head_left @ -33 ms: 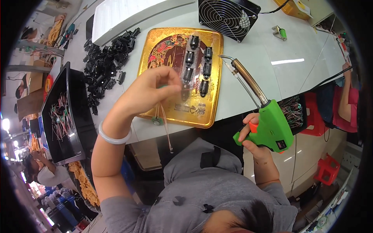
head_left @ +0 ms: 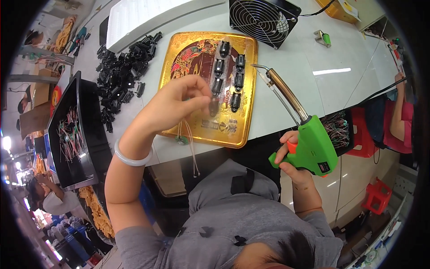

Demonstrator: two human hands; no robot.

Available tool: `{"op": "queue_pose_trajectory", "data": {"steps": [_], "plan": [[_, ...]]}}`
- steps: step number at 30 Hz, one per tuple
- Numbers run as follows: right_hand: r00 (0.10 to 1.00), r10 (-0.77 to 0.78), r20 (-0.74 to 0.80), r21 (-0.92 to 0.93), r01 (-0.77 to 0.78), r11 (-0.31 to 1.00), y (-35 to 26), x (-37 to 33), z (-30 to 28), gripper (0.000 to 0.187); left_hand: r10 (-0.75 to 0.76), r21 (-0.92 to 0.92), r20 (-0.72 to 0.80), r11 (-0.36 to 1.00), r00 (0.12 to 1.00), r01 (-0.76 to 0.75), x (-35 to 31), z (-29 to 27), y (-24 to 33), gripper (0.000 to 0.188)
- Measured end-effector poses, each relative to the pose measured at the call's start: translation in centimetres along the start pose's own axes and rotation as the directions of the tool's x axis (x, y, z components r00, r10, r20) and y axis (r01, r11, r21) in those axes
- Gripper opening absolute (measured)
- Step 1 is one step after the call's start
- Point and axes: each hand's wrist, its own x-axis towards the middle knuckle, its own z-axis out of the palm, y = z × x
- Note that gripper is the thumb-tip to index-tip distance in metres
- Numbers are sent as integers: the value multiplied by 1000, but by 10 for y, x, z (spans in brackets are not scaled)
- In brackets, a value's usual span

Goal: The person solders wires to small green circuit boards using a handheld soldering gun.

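My left hand hovers over the near left part of a gold tin lid, its fingers bent in a pinch. Thin pale wires hang below it, with a small round green part among them; the upper ends are hidden by the hand. On the lid, small black housings stand in two rows, the nearest partly behind my fingertips. In my right hand is a green soldering gun, forefinger by its orange trigger. Its bent tip points left, close to the lid's right edge.
Many black housings lie heaped left of the lid. A black bin of wired parts is at far left. A black fan and a green spool stand at the back. More wired parts sit right of the gun.
My left hand has shifted slightly right, and the hanging wires have swung a little. The soldering gun has stayed almost still.
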Motion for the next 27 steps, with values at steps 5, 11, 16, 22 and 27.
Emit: {"op": "queue_pose_trajectory", "data": {"steps": [5,11,16,22,27], "plan": [[999,29,29,-52,-28,998,3,-3,-3,55,89,188,-35,979,995,-81,6,6,-5,12],[997,71,41,-31,-69,997,5,-9,-5,56,-8,185,-57,983,998,19,5,5,-1,27],[996,72,55,-23,-71,997,6,-9,-4,56,-122,248,-58,959,991,133,1,3,7,22],[997,64,43,6,-64,998,7,-11,-2,52,-165,203,-39,965,986,169,1,1,0,18],[996,82,48,-16,-81,997,7,-11,-3,55,-98,64,33,993,995,95,-4,2,0,17]]}}
